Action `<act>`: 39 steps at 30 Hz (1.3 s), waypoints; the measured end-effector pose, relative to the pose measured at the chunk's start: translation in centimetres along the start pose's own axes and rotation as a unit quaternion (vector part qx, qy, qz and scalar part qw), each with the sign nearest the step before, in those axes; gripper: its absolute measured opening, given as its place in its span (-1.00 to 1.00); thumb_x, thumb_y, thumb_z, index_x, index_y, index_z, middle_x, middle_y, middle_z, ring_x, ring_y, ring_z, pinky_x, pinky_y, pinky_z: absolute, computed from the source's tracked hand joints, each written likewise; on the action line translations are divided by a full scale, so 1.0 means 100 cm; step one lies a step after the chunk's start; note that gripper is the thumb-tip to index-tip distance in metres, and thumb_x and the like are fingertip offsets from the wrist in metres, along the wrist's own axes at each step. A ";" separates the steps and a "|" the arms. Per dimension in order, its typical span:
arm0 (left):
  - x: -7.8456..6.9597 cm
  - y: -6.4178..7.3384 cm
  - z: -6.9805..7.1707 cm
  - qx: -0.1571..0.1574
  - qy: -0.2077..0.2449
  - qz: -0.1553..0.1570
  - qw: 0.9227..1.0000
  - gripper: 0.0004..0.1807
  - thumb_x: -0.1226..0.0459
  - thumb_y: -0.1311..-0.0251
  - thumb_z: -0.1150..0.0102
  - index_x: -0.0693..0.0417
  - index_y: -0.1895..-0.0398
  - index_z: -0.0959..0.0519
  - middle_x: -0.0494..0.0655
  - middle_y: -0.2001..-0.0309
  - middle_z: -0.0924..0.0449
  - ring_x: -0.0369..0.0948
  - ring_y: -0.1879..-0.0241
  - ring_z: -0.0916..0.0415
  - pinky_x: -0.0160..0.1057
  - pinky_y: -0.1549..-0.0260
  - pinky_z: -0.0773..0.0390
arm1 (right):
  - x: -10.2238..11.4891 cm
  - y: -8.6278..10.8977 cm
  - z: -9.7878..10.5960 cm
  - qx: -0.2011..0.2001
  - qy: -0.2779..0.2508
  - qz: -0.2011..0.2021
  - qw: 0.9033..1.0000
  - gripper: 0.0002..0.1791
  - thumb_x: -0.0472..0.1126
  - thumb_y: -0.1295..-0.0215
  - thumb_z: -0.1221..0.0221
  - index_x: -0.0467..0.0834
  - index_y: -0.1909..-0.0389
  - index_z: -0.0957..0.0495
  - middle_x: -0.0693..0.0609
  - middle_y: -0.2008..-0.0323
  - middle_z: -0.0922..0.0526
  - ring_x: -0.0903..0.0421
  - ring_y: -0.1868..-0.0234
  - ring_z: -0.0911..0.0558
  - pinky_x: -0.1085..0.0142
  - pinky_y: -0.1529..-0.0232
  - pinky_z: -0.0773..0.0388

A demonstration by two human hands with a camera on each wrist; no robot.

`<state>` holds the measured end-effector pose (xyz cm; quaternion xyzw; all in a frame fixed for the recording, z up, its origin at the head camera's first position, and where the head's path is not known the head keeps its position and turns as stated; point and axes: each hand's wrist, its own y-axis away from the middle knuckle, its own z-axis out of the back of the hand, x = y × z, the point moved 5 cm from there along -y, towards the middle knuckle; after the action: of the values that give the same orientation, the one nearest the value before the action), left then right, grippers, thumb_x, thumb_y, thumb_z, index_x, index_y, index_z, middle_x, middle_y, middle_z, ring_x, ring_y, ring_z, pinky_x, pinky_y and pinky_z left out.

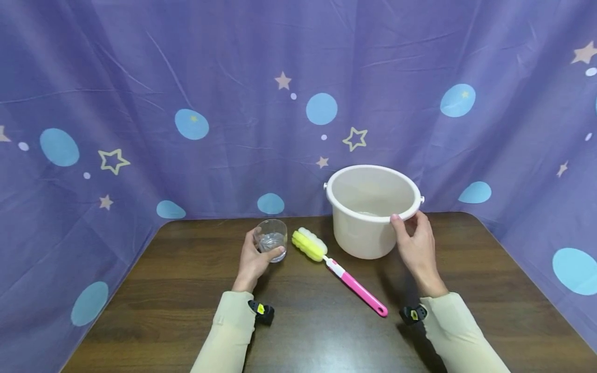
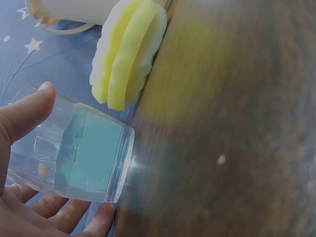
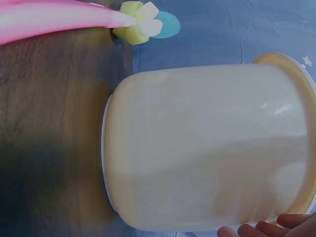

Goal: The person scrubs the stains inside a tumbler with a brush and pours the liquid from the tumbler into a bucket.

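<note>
One clear tumbler (image 1: 271, 239) stands upright on the left part of the tabletop (image 1: 308, 336), and from my distant seat I see the left grip (image 1: 253, 262), a bare hand, clasped around its side, the thumb toward the near face and the other fingers opposite. I suppose this two-sided hold is chosen for steadiness, because the clear liquid (image 1: 272, 243) inside could spill if the tumbler leaned. Its base seems to rest on the wood. Farther to the right, the white bucket (image 1: 366, 237) stands upright near the purple curtain (image 1: 242, 103), its mouth upward. The right grip (image 1: 416, 252) grasps it at the near right rim, thumb on the edge and fingers against the outer wall, which I judge sensible for steadying it without covering the mouth. Between both vessels lies the sponge brush (image 1: 342, 275), touched by neither grip; its sponge head (image 1: 310, 244) points toward the tumbler, while the pink handle (image 1: 364, 293) runs diagonally to the near right, so it appears convenient for the right side. About the pose: the left forearm (image 1: 228, 331) and right forearm (image 1: 459, 329) reach forward, well apart, both slanting inward. What glints at the bucket's bottom I cannot tell.
</note>
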<state>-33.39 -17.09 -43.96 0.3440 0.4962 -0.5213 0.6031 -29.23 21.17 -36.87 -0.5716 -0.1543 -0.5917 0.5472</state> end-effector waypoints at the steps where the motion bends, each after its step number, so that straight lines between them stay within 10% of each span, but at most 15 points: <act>1: 0.000 0.000 0.000 0.000 -0.001 0.001 1.000 -0.05 0.29 0.15 -0.51 0.09 -0.35 -0.18 0.15 -0.24 -0.33 0.06 -0.19 -0.30 0.02 -0.20 -0.28 | 0.000 0.000 0.000 0.001 -0.002 -0.002 1.000 -0.34 0.09 -0.30 -0.14 -0.30 -0.22 -0.31 -0.24 -0.09 -0.43 -0.13 -0.17 -0.40 -0.05 -0.21 -0.27; 39: -0.003 0.001 -0.004 -0.023 0.018 0.000 1.000 -0.01 0.42 0.21 -0.49 0.17 -0.37 -0.17 0.18 -0.30 -0.27 0.06 -0.30 -0.21 -0.01 -0.28 -0.20 | -0.003 0.001 -0.007 0.014 -0.059 -0.039 0.997 -0.29 0.11 -0.31 -0.13 -0.25 -0.31 -0.23 -0.21 -0.19 -0.41 -0.09 -0.26 -0.34 -0.03 -0.27 -0.23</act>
<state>-33.35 -16.56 -43.82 0.3395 0.5187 -0.5037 0.6016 -29.52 20.69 -37.36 -0.5909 -0.2165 -0.5756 0.5221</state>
